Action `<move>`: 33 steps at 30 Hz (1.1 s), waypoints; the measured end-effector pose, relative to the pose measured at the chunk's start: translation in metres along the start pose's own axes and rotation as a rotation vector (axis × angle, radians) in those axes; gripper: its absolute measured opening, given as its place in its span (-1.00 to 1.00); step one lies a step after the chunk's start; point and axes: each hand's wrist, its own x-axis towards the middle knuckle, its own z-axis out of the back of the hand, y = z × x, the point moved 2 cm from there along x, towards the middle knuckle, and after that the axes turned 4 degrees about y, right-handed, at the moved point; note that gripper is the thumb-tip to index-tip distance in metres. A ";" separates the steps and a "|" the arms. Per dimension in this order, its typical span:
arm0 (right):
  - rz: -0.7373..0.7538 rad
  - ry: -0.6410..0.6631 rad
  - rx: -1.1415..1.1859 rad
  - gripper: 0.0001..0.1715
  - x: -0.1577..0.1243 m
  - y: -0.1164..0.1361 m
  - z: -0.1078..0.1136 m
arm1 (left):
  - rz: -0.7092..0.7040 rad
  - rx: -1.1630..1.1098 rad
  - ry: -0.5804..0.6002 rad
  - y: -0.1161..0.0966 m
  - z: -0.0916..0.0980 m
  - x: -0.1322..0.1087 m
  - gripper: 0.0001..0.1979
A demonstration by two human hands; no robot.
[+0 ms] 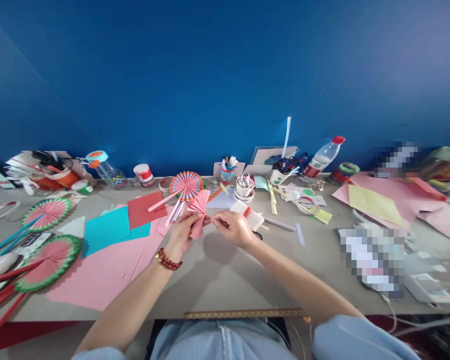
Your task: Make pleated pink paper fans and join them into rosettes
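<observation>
My left hand, with a red bead bracelet at the wrist, grips a pleated pink paper around its middle. The paper's folds spread above and below the fingers. Close to its right side, my right hand is closed in a pinch; whatever lies between those fingertips is too small to make out. Just behind the hands is a finished round paper fan in orange, pink and purple, with a pink handle. Under and left of my left forearm lie pink sheets, a blue sheet and a red sheet.
Two pink-and-green round fans lie at the left. Along the wall stand a bead-filled bottle, a red-and-white tub, a pen cup and a plastic bottle. A phone and more pink paper are at the right.
</observation>
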 end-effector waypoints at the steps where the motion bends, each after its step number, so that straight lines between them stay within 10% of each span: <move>1: -0.009 -0.019 -0.005 -0.75 -0.002 0.002 0.000 | 0.010 -0.032 -0.001 0.003 -0.001 0.000 -0.82; 11: -0.142 -0.063 0.078 -0.88 -0.018 -0.007 0.010 | 0.194 -0.311 0.000 0.030 0.009 -0.012 -0.88; 21: -0.329 0.229 0.359 -0.88 -0.035 -0.019 0.008 | 0.252 -0.485 0.029 0.039 0.003 -0.023 -0.89; 24: -0.365 0.299 0.470 -0.61 -0.035 -0.020 -0.001 | 0.281 -0.487 0.041 0.041 -0.002 -0.027 -0.90; 29: -0.361 0.190 0.296 -0.43 -0.028 -0.020 -0.016 | 0.305 -0.478 0.039 0.046 -0.007 -0.032 -0.89; 33: -0.408 0.203 0.255 -0.67 -0.027 -0.020 -0.020 | 0.313 -0.471 0.032 0.047 -0.006 -0.034 -0.86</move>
